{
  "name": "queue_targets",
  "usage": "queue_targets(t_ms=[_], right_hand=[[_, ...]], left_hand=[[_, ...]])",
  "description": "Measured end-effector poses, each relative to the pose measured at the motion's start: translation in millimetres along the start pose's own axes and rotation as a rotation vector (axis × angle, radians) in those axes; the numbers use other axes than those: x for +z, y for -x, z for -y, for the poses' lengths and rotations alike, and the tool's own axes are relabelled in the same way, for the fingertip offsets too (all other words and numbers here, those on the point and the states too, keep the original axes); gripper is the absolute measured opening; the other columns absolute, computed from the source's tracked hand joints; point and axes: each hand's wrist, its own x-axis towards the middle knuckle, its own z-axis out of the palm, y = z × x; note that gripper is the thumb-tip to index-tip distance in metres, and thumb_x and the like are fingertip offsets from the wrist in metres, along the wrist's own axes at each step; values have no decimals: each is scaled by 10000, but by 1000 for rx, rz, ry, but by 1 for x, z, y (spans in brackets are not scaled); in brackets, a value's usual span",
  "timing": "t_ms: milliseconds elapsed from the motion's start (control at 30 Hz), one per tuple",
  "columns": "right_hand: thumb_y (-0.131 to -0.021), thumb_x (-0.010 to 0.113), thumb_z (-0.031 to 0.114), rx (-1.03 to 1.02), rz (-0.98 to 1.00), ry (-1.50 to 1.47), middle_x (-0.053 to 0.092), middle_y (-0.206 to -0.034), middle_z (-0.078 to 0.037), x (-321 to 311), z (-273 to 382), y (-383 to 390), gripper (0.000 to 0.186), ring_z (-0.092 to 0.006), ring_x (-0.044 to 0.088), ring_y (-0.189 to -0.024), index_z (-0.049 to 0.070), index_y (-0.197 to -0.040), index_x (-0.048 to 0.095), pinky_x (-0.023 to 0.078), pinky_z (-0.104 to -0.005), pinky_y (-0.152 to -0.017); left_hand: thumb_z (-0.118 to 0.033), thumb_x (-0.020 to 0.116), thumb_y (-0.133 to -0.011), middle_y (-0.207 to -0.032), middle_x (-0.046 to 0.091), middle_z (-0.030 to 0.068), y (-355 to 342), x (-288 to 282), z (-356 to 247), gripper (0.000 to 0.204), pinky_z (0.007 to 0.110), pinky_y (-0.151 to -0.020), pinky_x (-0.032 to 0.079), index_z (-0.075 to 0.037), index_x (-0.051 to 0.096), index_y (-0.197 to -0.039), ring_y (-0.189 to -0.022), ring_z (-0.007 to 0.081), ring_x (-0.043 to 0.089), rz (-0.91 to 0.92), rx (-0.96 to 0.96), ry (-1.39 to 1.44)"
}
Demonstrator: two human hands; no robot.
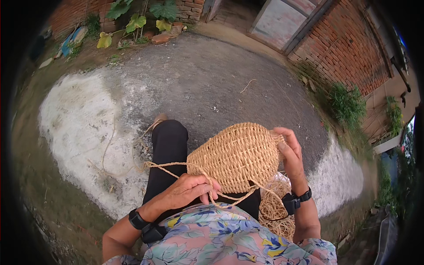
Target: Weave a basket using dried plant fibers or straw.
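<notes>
A rounded woven straw basket piece (236, 154) rests over my lap, above my black trouser leg (168, 150). My right hand (289, 152) grips its far right end with the fingers curled over the weave. My left hand (190, 191) is closed on a twisted straw cord (165, 165) at the piece's near left edge. That cord runs left from the hand and trails down onto the ground.
A coil of straw cord (274, 212) lies by my right hip. Rough concrete ground (198, 84) with pale patches spreads ahead. A brick wall (344, 48) and a metal door (282, 22) stand at the right, green plants (137, 17) at the back.
</notes>
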Motion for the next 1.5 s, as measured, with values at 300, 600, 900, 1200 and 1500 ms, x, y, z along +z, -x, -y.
queue_targets(t_ms=[300, 600, 900, 1200, 1500], right_hand=[[-979, 504, 231, 28, 38, 235, 636, -1004, -13, 24, 7, -49, 297, -83, 582, -910, 60, -1215, 562, 468, -251, -821], [-998, 500, 179, 4, -17, 260, 618, -834, 15, 40, 4, -67, 215, -41, 553, -751, 44, -1147, 578, 460, -230, -668], [-975, 548, 179, -51, -64, 285, 601, -684, 34, 54, 4, -65, 231, -20, 517, -633, 38, -1152, 589, 406, -212, -581], [-987, 539, 168, 3, -98, 170, 629, -794, 0, 61, 3, -57, 233, -36, 549, -711, 11, -1153, 584, 429, -216, -602], [-988, 538, 153, -90, -111, 305, 635, -802, 6, 66, 6, -50, 217, -40, 545, -727, 12, -1147, 584, 436, -218, -644]], left_hand=[[-178, 472, -1013, -982, 691, 95, -4, -11, 14, 299, 244, -702, 537, 57, 631, -1107, -740, 112, 658, -116, -8, 157], [-152, 528, -1000, -936, 663, 70, -17, -8, -12, 283, 229, -689, 526, 76, 626, -1135, -748, 101, 628, -377, 178, 280], [-65, 606, -950, -862, 635, 62, -35, -2, -7, 121, 242, -635, 494, 13, 600, -1043, -730, 99, 608, -478, 212, 301], [-84, 642, -935, -820, 647, 34, -30, 6, -3, 144, 216, -611, 502, 29, 620, -1021, -692, 68, 602, -475, 132, 322], [-74, 705, -859, -675, 610, -22, -39, 11, -11, 90, 213, -516, 432, 2, 669, -890, -576, 16, 529, -682, 218, -178]])
